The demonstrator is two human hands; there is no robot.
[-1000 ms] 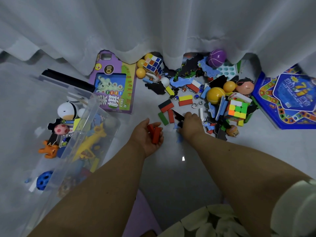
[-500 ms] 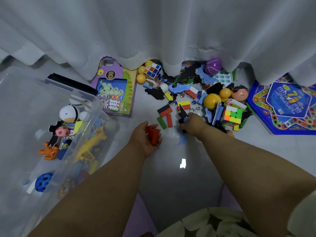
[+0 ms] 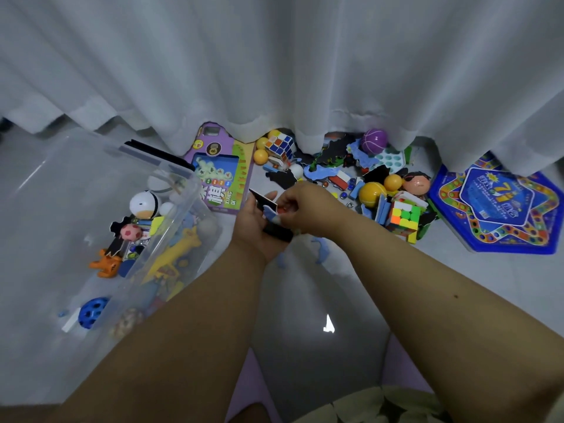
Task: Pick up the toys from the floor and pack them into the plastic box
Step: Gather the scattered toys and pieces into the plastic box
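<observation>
Fingers of the right hand (image 3: 305, 209) are pinching small flat pieces, red and blue among them, and pressing them into the cupped left hand (image 3: 259, 227). That left palm is cradling a stack of flat black puzzle pieces (image 3: 264, 200), its fingers curling up around them. Both hands are meeting above the pale floor (image 3: 320, 288), just right of the clear plastic storage box (image 3: 171, 215), which is already holding a white penguin figure (image 3: 145, 204), a yellow toy and a blue perforated ball (image 3: 91, 312). More toys are lying near the white curtain (image 3: 274, 71): a yellow ball (image 3: 372, 193), a bright colour cube (image 3: 404, 218) and a blue star-patterned game board (image 3: 500, 209).
</observation>
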